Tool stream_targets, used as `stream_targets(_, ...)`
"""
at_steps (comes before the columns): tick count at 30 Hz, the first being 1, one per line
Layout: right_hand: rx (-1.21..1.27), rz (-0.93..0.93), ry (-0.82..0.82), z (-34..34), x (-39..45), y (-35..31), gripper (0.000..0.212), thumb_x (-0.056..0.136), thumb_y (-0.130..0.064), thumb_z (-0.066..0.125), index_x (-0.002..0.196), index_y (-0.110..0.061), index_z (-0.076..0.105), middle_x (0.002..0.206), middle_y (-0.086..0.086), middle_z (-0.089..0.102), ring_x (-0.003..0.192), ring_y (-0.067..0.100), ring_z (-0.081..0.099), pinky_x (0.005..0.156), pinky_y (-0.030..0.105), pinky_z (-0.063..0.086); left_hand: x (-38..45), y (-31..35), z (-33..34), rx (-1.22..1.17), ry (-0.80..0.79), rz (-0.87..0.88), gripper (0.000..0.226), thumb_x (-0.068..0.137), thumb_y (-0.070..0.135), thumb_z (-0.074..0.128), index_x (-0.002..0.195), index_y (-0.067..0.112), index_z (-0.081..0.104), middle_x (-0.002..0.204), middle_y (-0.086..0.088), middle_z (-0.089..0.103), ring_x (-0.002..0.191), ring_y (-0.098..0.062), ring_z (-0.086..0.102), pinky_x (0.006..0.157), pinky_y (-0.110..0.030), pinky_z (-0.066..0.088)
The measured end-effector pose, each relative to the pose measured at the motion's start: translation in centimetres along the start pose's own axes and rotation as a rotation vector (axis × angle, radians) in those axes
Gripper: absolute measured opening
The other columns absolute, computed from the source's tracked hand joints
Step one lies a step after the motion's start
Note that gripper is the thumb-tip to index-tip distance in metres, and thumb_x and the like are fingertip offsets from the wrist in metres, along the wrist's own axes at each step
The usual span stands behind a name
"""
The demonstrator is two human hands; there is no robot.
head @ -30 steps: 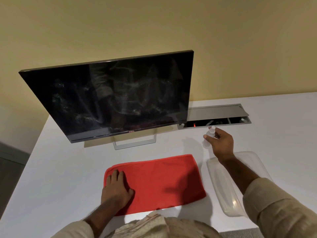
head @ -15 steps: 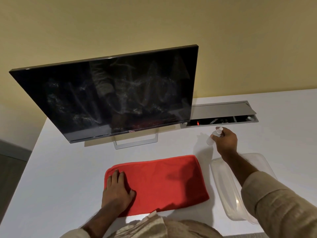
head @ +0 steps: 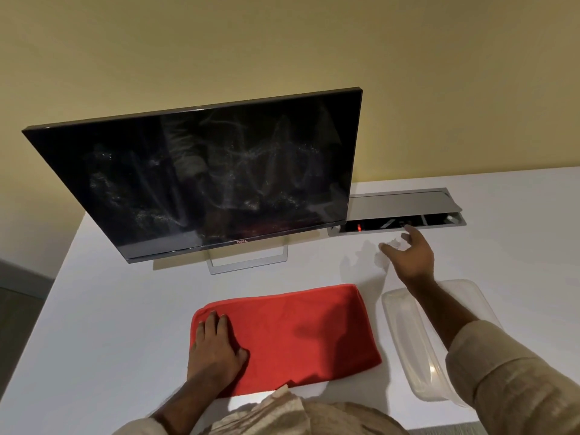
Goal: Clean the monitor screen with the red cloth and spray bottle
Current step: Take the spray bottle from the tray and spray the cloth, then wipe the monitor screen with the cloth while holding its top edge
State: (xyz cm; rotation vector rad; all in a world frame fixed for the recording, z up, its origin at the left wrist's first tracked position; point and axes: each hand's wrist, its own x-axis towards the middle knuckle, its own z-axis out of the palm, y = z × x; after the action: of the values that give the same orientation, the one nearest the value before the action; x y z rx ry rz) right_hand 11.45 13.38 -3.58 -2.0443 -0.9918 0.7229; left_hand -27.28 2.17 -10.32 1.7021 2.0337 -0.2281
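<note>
From the head view, the spraying step looks over: the monitor screen is speckled and streaked, the right hand spreads loose fingers beside the small clear spray bottle, gripping nothing. The left hand lies flat on the red cloth; next it must gather that and wipe. A clear plastic container sits under the right forearm, an open cable tray beyond

Glossy black monitor screen, smeared and dusty, on a brushed metal stand. Soft matt red cloth. Smooth matt white table. Translucent plastic container at right. Matt yellow wall.
</note>
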Motion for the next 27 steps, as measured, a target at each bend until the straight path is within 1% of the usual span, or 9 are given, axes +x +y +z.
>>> stream_targets(4, 0.029, -0.143, 0.119, -1.1, -2.2, -1.4, 0.069, 0.084, -0.031, 0.076, 0.143, -0.012, 0.046, 0.142, 0.008, 0.054, 0.132, 0.024, 0.049, 0.106, 0.033, 0.037, -0.2, -0.3, -0.2, -0.008, 0.009, 0.018, 0.09, 0.08, 0.059, 0.052, 0.153, 0.017, 0.019, 0.163, -0.007, 0.014, 0.149, -0.033, 0.018, 0.118, -0.045, 0.031)
stream_targets(7, 0.051, -0.209, 0.202, -1.8, -4.6, -2.4, 0.056, 0.086, -0.027, 0.074, 0.136, -0.013, 0.052, 0.132, 0.004, 0.06, 0.124, 0.018, 0.053, 0.1, 0.029, 0.04, -0.3, -0.4, -0.2, 0.001, 0.014, 0.035, 0.088, 0.082, 0.057, 0.052, 0.153, 0.016, 0.019, 0.163, -0.009, 0.016, 0.148, -0.033, 0.019, 0.118, -0.045, 0.031)
stream_targets(9, 0.072, -0.258, 0.233, -1.9, -6.7, -3.0, 0.042, 0.087, -0.022, 0.072, 0.126, -0.013, 0.059, 0.112, 0.002, 0.066, 0.107, 0.013, 0.059, 0.086, 0.027, 0.046, -0.3, -0.3, -0.3, 0.031, 0.0, 0.054, 0.086, 0.083, 0.056, 0.052, 0.152, 0.014, 0.021, 0.162, -0.011, 0.018, 0.147, -0.036, 0.021, 0.117, -0.045, 0.032)
stream_targets(13, 0.126, -0.296, 0.161, -0.5, -11.3, -2.6, 0.019, 0.087, -0.008, 0.069, 0.105, -0.012, 0.066, 0.071, -0.005, 0.059, 0.068, -0.002, 0.057, 0.063, 0.005, 0.042, 0.0, -0.1, -1.2, 0.109, 0.027, 0.188, 0.075, 0.079, 0.054, 0.056, 0.141, 0.016, 0.04, 0.153, -0.01, 0.031, 0.139, -0.033, 0.031, 0.114, -0.044, 0.034)
stream_targets(16, 0.113, -0.084, 0.014, 1.5, -14.6, -1.4, 0.006, 0.084, -0.011, 0.068, 0.081, -0.016, 0.069, 0.061, -0.004, 0.062, 0.058, -0.001, 0.056, 0.06, 0.006, 0.041, 0.8, 0.6, -2.6, 0.1, 0.051, 0.33, 0.071, 0.08, 0.052, 0.057, 0.142, 0.021, 0.043, 0.155, -0.006, 0.032, 0.141, -0.027, 0.03, 0.117, -0.04, 0.03)
stream_targets(18, 0.168, 0.142, -0.116, 3.0, -16.5, -0.4, 0.015, 0.083, -0.011, 0.067, 0.069, -0.008, 0.068, 0.057, 0.001, 0.063, 0.051, 0.007, 0.054, 0.059, 0.02, 0.046, 1.7, 1.5, -3.7, 0.09, 0.065, 0.399, 0.066, 0.081, 0.049, 0.059, 0.14, 0.022, 0.047, 0.15, -0.003, 0.04, 0.138, -0.024, 0.034, 0.114, -0.038, 0.033)
stream_targets(19, 0.211, 0.263, -0.19, 3.6, -17.5, 0.1, 0.017, 0.084, -0.01, 0.066, 0.068, -0.005, 0.067, 0.056, 0.005, 0.062, 0.048, 0.011, 0.053, 0.054, 0.025, 0.046, 2.2, 2.0, -4.2, 0.091, 0.063, 0.424, 0.063, 0.082, 0.048, 0.06, 0.138, 0.023, 0.048, 0.146, -0.002, 0.045, 0.135, -0.023, 0.037, 0.112, -0.038, 0.035)
stream_targets(22, 0.293, 0.557, -0.378, 4.6, -20.2, 1.1, 0.013, 0.087, -0.007, 0.068, 0.076, -0.003, 0.066, 0.061, 0.012, 0.063, 0.044, 0.018, 0.055, 0.044, 0.023, 0.043, 3.9, 3.4, -5.5, 0.102, 0.026, 0.478, 0.048, 0.085, 0.04, 0.059, 0.132, 0.03, 0.055, 0.134, 0.003, 0.056, 0.128, -0.021, 0.044, 0.107, -0.037, 0.039)
stream_targets(27, 0.259, 0.834, -0.52, 5.7, -23.4, 2.2, 0.018, 0.086, -0.023, 0.07, 0.087, -0.006, 0.064, 0.067, 0.01, 0.065, 0.051, 0.019, 0.061, 0.056, 0.024, 0.042, 5.8, 5.6, -6.0, 0.168, -0.053, 0.533, 0.042, 0.088, 0.026, 0.055, 0.128, 0.035, 0.061, 0.129, 0.005, 0.061, 0.119, -0.022, 0.054, 0.101, -0.037, 0.044)
